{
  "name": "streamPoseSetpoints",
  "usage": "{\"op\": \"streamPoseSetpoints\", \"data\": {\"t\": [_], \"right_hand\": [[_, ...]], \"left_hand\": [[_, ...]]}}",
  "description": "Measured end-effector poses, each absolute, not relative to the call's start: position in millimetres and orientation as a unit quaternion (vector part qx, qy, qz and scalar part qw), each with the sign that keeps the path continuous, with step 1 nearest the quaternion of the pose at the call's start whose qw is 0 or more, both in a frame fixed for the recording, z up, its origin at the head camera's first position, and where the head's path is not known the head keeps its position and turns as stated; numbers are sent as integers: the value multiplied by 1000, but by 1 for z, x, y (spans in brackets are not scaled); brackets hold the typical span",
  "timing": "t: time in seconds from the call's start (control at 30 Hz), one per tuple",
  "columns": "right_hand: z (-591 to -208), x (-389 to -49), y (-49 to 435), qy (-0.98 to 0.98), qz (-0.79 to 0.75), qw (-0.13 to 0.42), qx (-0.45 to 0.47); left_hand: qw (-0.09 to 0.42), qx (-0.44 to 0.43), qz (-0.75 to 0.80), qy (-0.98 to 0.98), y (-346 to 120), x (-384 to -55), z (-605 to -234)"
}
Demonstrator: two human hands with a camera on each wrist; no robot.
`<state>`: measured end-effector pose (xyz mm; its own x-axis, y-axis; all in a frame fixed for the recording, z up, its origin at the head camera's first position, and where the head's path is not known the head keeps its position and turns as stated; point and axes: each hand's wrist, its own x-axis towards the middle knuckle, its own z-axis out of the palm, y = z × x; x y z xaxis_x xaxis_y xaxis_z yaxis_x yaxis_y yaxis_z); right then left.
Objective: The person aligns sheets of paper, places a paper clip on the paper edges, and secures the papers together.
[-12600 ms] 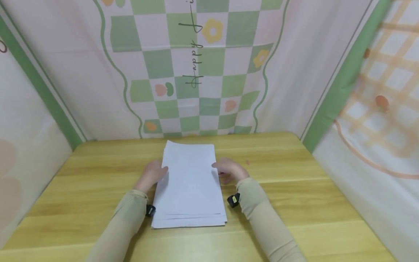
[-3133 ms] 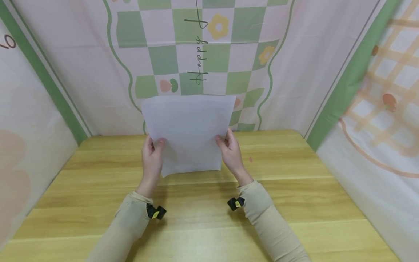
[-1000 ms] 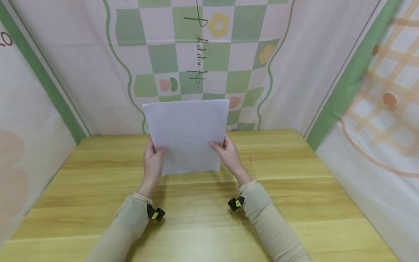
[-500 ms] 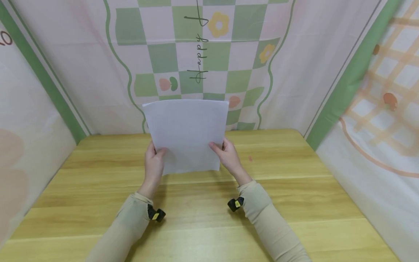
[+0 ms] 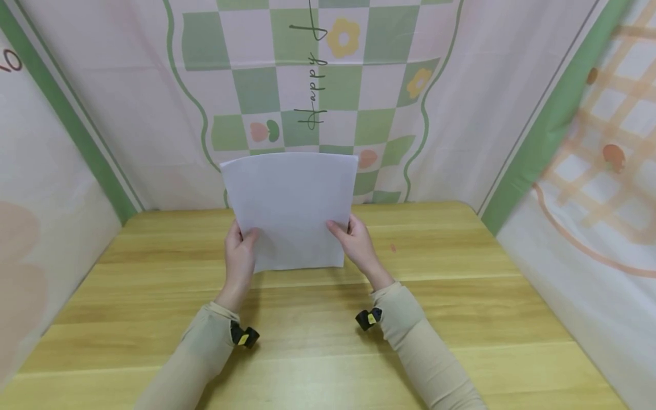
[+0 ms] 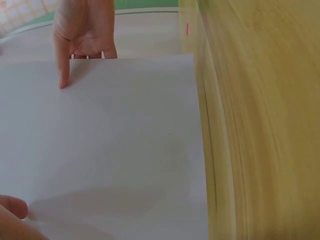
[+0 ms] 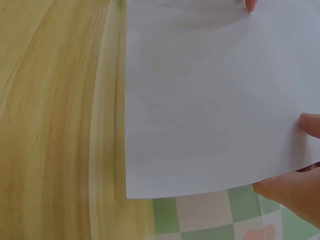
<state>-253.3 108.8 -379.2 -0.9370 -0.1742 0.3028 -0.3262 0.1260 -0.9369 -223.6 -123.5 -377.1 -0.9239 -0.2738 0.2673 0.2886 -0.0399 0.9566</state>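
A stack of white paper (image 5: 294,210) is held up with its face toward the head camera and its top edge slightly bowed. My left hand (image 5: 239,259) grips the left edge, thumb on the front face and fingers behind. On the opposite edge my right hand (image 5: 360,246) pinches the stack the same way. In the left wrist view the right hand (image 6: 85,30) shows across the blank paper (image 6: 115,135), its thumb pressed flat on it. The right wrist view shows the right hand (image 7: 295,192) at the paper's edge. The fingers behind the stack are mostly hidden.
A wood-grain table (image 5: 307,353) lies below the paper. Behind it hangs a green-and-white checkered cloth (image 5: 338,85), with more patterned cloth (image 5: 610,142) at the sides. A small reddish mark (image 5: 393,248) is on the table at right. Black wrist cameras (image 5: 245,336) sit on both sleeves.
The stack lay flat on the table with uneven edges in the oldest frame; since then both hands have raised it upright and its edges line up. Over the last second it has barely moved.
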Motion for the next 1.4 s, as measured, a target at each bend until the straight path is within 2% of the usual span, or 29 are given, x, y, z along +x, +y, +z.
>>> {"op": "streamPoseSetpoints", "data": {"t": [0.57,1.13,1.4], "right_hand": [[-388,-257,118,-774,612,35,157],[-393,-260,121,-826,546,-38,136],[-393,-259,122,-851,506,-68,123]], "left_hand": [[153,18,-709,-688,-128,-224,-384],[133,31,-649,-748,-130,-224,-398],[106,40,-641,-759,-130,-223,-400]]}}
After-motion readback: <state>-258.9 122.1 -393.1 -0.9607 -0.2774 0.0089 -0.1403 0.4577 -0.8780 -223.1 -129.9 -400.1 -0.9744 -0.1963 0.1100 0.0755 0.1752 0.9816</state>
